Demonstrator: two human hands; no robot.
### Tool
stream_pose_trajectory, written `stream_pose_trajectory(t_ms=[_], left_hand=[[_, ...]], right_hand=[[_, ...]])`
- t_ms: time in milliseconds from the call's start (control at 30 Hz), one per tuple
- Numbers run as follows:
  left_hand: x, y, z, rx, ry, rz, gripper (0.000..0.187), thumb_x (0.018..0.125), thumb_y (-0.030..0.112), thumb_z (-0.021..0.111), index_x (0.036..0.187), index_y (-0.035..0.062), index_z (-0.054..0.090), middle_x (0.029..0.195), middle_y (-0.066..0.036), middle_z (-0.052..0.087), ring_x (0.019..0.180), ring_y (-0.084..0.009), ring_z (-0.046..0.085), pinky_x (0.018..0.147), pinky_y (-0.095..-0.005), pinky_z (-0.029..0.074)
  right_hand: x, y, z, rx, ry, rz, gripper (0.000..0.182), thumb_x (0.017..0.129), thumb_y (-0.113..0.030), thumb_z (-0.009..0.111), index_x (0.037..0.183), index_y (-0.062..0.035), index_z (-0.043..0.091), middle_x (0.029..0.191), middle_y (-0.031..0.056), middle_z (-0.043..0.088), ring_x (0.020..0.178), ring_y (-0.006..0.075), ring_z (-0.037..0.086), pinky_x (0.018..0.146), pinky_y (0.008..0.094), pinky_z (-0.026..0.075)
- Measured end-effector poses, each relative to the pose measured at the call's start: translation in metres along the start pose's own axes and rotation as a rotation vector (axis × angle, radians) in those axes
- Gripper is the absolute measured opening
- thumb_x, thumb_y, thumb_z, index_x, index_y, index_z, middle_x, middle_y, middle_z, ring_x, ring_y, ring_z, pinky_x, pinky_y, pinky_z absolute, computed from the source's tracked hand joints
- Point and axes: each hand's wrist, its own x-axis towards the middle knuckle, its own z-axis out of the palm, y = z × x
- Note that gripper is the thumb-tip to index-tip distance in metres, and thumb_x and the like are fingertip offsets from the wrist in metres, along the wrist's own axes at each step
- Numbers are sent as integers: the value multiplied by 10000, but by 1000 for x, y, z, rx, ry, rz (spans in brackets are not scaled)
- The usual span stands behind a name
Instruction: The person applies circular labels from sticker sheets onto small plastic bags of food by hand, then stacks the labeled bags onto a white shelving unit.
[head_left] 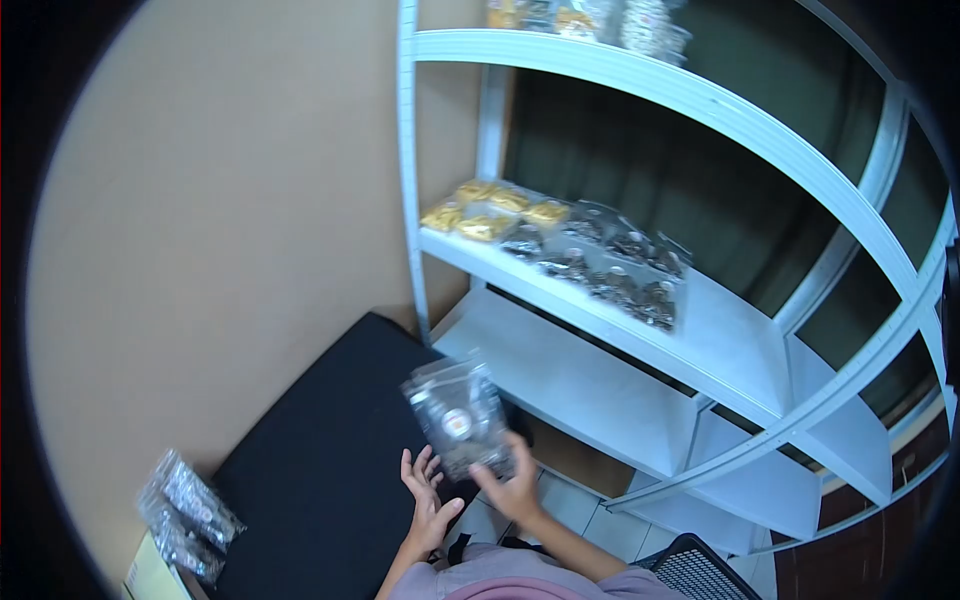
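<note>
Zip bag [455, 415] with dark contents is clamped at its lower end in the right hand [515, 485], over the black worktop [330, 440]; the left hand [430, 512], apart from it, is open and just beside the bag. Farther left lie more filled bags [190, 510] (their number I cannot tell). Yellow packets [482, 228] and dark packets [610, 285] already sit on a white shelf [740, 340]; the held bag is off it.
</note>
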Motion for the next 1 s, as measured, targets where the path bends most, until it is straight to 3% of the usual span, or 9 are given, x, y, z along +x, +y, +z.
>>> stream_pose_trajectory(t_ms=[133, 233, 467, 633, 700, 733, 800, 900, 1000], left_hand=[[19, -34, 19, 457, -42, -13, 989, 648, 241, 689, 1297, 5, -20, 1302, -230, 147, 1202, -352, 220, 995, -413, 193], [28, -47, 28, 734, -33, 33, 924, 645, 265, 698, 1258, -87, 103, 1285, -258, 172, 1178, -370, 244, 988, -423, 203], [24, -67, 33, 1164, 12, 130, 827, 582, 190, 702, 1227, -68, 253, 1211, -230, 345, 1146, -361, 302, 977, -414, 216], [24, -72, 39, 1200, 67, 131, 786, 570, 167, 700, 1205, -48, 291, 1210, -208, 361, 1148, -349, 310, 983, -405, 220], [25, -71, 40, 1232, 97, 124, 760, 573, 157, 694, 1196, -37, 306, 1206, -197, 371, 1143, -340, 323, 980, -401, 228], [25, -70, 41, 1241, 97, 122, 760, 573, 157, 694, 1196, -37, 306, 1206, -197, 371, 1143, -340, 323, 980, -401, 228], [25, -69, 45, 1263, 124, 130, 726, 576, 142, 685, 1182, -29, 323, 1201, -185, 382, 1138, -331, 334, 976, -397, 236], [26, -71, 48, 1284, 164, 140, 697, 576, 130, 675, 1168, -25, 341, 1190, -181, 396, 1125, -332, 350, 968, -397, 247], [28, -70, 51, 1297, 196, 163, 663, 577, 124, 664, 1149, -21, 363, 1177, -176, 412, 1112, -329, 368, 957, -398, 261]], right_hand=[[70, -13, -109, 191, 408, -9, 417, 714, -116, 658, 1046, 27, 451, 892, 70, 539, 755, 130, 532, 697, 269, 449], [137, -18, -208, 46, 727, -220, 317, 762, -101, 614, 1019, 20, 475, 899, 76, 535, 735, 114, 536, 647, 234, 461], [245, 74, -362, 53, 949, 213, 465, 644, -172, 697, 981, 60, 477, 883, 162, 562, 699, 218, 596, 531, 317, 544], [271, 98, -382, 96, 880, 424, 504, 605, -209, 715, 966, 70, 501, 855, 182, 578, 687, 260, 606, 567, 346, 541], [272, 97, -388, -492, 797, 465, 561, 574, -313, 731, 955, 50, 537, 877, 161, 598, 766, 242, 606, 618, 321, 532], [270, 100, -390, -486, 795, 470, 561, 574, -313, 731, 955, 50, 537, 877, 161, 598, 766, 242, 606, 618, 321, 532], [267, 107, -393, -925, 914, 216, 605, 554, -388, 722, 953, 36, 559, 913, 180, 601, 842, 285, 591, 720, 352, 491], [263, 61, -383, -910, 641, 487, 631, 571, -433, 699, 996, 7, 538, 1040, 194, 523, 978, 319, 510, 824, 383, 423], [272, 83, -399, -901, 616, 407, 651, 580, -465, 689, 1009, -1, 533, 1093, 203, 485, 1016, 321, 488, 831, 387, 416]])
